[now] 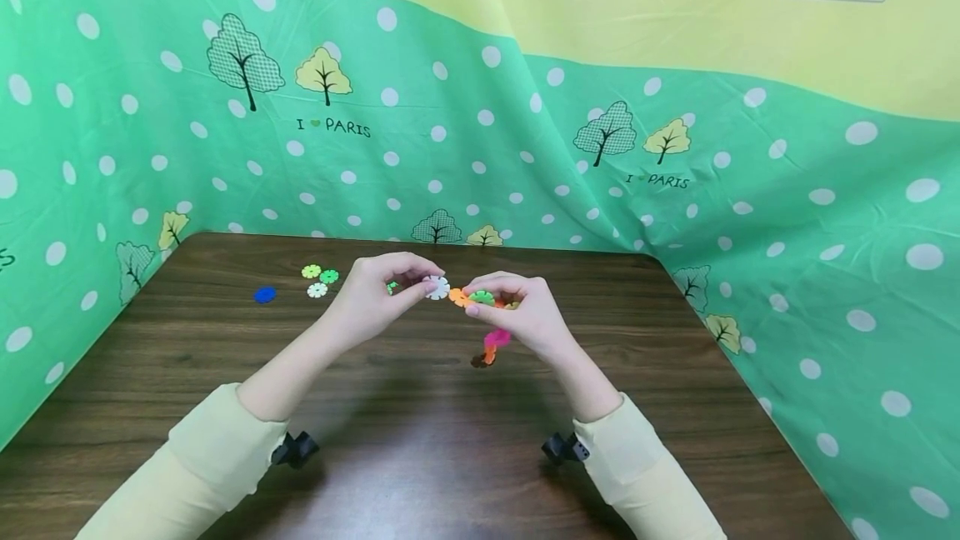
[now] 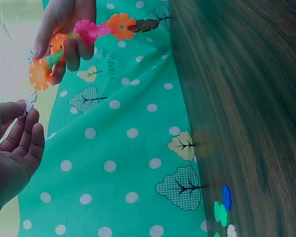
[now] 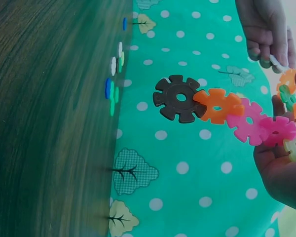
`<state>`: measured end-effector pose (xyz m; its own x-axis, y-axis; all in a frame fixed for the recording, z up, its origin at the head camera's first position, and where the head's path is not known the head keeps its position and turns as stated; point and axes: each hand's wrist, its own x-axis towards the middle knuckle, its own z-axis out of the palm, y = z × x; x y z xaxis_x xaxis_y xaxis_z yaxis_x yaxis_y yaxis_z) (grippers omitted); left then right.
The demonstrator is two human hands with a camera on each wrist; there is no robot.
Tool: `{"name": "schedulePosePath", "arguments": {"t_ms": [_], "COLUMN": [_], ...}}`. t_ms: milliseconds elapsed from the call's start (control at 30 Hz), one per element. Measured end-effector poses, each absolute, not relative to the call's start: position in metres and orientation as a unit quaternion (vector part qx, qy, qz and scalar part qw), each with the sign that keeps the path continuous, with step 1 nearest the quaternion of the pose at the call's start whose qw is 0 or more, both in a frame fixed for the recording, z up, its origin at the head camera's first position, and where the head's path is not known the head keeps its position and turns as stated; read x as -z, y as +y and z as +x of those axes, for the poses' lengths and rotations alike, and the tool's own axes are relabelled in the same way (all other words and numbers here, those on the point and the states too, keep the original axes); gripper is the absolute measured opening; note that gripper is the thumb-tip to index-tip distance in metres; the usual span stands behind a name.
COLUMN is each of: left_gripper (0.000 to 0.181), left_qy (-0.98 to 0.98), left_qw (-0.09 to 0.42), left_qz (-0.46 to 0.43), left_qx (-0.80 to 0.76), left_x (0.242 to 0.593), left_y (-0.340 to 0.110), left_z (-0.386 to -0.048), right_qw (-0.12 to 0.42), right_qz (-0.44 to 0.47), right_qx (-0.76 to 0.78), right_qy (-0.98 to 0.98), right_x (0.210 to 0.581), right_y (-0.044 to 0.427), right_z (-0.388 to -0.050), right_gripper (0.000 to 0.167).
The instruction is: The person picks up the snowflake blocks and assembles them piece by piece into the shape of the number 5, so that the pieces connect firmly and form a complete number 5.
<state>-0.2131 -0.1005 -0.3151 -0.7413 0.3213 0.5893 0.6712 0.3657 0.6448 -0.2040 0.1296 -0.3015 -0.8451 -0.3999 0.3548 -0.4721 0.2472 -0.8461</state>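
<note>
My left hand [image 1: 375, 294] pinches a white notched snowflake disc [image 1: 437, 287] between thumb and fingertips, edge-on in the left wrist view. Just to its right, my right hand [image 1: 534, 315] grips a chain of interlocked snowflake discs. An orange disc [image 2: 39, 75] forms the chain's near end, close to the white one; whether they touch I cannot tell. A green disc [image 1: 482, 297] follows, then another orange and a yellow one, partly covered by the fingers. Past the hand dangle pink discs [image 3: 247, 121], an orange disc [image 3: 218, 106] and a dark brown disc [image 3: 173, 102] at the far end.
On the brown wooden table [image 1: 225, 357] lie a blue disc [image 1: 265, 295], a white disc [image 1: 317, 290], a green disc [image 1: 328, 277] and a yellow-green disc [image 1: 311, 272]. More green shows behind the left hand. A dotted green cloth [image 1: 480, 165] hangs around the table's back and sides.
</note>
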Motion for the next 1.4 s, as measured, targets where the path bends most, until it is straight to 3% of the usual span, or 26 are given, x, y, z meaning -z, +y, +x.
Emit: {"name": "schedulePosePath", "arguments": {"t_ms": [367, 833, 1267, 1400], "left_gripper": [0.014, 0.016, 0.026, 0.021], "left_qy": [-0.782, -0.775, -0.777, -0.773], "left_qw": [0.205, 0.237, 0.211, 0.215], "left_qz": [-0.319, -0.322, -0.265, -0.249], "left_qx": [0.494, 0.489, 0.530, 0.543], "left_x": [0.319, 0.323, 0.325, 0.327], "left_y": [-0.090, -0.082, -0.077, -0.075], "left_z": [-0.211, -0.209, -0.209, -0.209], "right_qw": [0.051, 0.030, 0.046, 0.038], "right_qz": [0.278, 0.250, 0.233, 0.243], "right_qx": [-0.548, -0.577, -0.610, -0.615], "right_qy": [-0.788, -0.777, -0.756, -0.749], "right_x": [0.304, 0.309, 0.314, 0.317], "right_y": [0.127, 0.127, 0.128, 0.128], "right_z": [-0.204, -0.203, -0.203, -0.204], "right_gripper": [0.018, 0.018, 0.019, 0.020]}}
